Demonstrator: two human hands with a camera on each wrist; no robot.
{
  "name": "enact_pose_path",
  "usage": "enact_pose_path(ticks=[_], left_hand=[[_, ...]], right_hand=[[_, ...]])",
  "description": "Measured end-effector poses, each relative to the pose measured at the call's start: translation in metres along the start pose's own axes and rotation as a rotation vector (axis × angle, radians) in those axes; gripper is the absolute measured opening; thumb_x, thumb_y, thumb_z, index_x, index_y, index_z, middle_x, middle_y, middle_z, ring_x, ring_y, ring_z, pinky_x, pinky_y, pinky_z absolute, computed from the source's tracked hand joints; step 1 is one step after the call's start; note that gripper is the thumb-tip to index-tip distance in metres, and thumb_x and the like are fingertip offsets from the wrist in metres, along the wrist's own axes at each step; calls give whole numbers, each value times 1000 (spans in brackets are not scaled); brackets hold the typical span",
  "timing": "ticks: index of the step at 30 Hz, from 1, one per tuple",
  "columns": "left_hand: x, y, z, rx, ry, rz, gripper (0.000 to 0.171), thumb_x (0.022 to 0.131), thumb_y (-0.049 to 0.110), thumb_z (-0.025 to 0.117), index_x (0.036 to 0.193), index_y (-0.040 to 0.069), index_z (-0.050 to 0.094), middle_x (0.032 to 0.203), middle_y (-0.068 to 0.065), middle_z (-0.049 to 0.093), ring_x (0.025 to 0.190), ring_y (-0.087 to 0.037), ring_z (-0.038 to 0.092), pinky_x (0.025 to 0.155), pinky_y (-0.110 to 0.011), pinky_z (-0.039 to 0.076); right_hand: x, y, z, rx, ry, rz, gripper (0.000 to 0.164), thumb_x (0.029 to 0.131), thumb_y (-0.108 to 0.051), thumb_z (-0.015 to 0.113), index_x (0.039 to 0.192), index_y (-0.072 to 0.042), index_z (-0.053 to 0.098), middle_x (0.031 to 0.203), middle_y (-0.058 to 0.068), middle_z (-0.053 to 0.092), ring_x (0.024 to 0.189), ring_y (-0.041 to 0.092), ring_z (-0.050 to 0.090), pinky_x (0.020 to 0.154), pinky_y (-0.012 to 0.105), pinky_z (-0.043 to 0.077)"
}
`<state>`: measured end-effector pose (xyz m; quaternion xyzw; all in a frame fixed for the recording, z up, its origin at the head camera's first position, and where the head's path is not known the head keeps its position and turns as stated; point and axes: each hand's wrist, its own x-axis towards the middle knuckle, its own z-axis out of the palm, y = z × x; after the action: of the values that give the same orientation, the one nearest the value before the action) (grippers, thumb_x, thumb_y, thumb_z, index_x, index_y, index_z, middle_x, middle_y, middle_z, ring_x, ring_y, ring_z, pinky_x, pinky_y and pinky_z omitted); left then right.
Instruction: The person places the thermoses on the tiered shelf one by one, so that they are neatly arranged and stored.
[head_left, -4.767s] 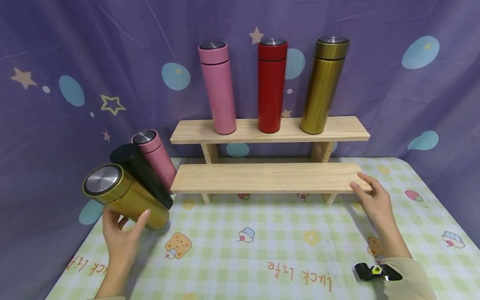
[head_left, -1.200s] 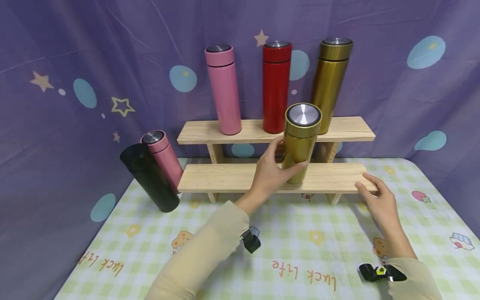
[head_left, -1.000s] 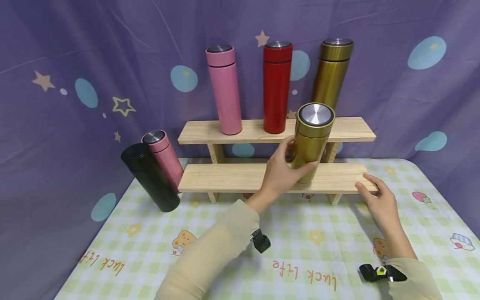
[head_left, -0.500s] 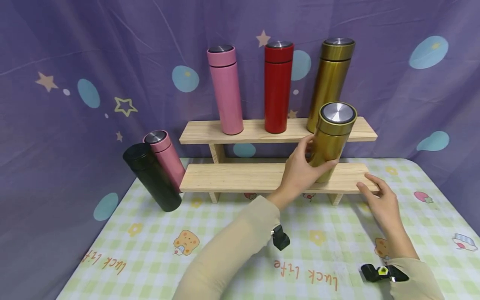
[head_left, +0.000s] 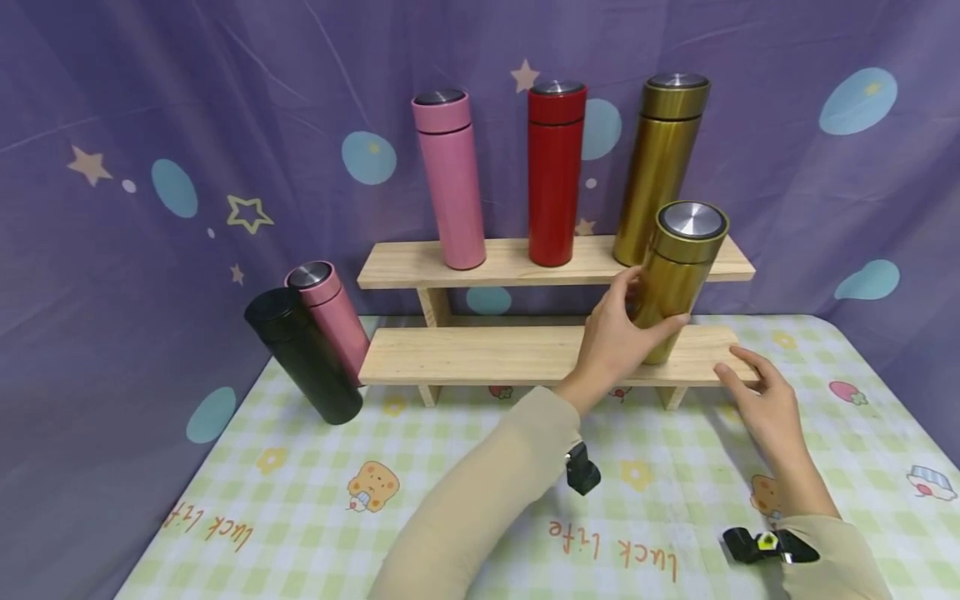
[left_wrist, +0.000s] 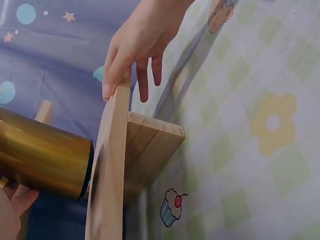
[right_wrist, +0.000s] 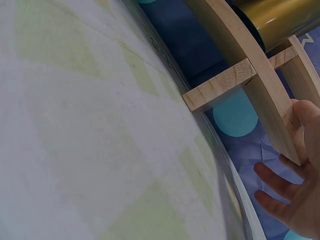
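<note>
At the far left, a black insulated bottle [head_left: 303,354] stands on the checked tablecloth [head_left: 300,492], with a short pink insulated bottle [head_left: 333,321] just behind and to its right; whether the two touch, I cannot tell. Next comes the two-tier wooden display stand. On its upper shelf board [head_left: 502,260], spaced apart, stand a tall pink insulated bottle [head_left: 450,183], a tall red one [head_left: 555,179] and a tall gold one [head_left: 660,171]. In front of the tall gold one, the left hand [head_left: 611,337] is wrapped round a short gold insulated bottle [head_left: 678,271] — thumb on the near side, fingers behind — upright at the right part of the lower shelf board [head_left: 480,354]. Its base is at the board's top; full contact is hard to judge. Farthest right, the right hand [head_left: 761,404] pinches the board's right end, its lower fingers hanging loose beneath.
</note>
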<state>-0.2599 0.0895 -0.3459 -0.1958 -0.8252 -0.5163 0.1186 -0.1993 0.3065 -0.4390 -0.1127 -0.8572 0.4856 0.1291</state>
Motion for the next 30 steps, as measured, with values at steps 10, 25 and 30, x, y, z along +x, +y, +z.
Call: enact_pose_path(ticks=[10, 25, 30], left_hand=[[4, -8, 3, 16, -8, 9, 79, 80, 50, 80, 145, 28, 42, 129, 8, 58, 113, -5, 56, 91, -26, 46], [15, -15, 2, -18, -71, -45, 81, 81, 53, 77, 149, 28, 40, 138, 9, 54, 122, -7, 53, 99, -28, 44], [14, -16, 1, -30, -98, -51, 83, 81, 53, 77, 151, 31, 37, 142, 10, 51, 126, -7, 50, 101, -30, 43]], right_hand=[[2, 1, 0, -10, 2, 1, 70, 97, -52, 56, 152, -13, 39, 149, 26, 39, 101, 9, 47, 65, 12, 41], [2, 0, 0, -18, -4, 10, 71, 97, -52, 56, 153, -12, 38, 147, 28, 41, 103, 17, 49, 65, 13, 41], [2, 1, 1, -12, -2, 12, 71, 97, -52, 56, 152, -12, 38, 147, 28, 41, 104, 18, 50, 64, 12, 41]])
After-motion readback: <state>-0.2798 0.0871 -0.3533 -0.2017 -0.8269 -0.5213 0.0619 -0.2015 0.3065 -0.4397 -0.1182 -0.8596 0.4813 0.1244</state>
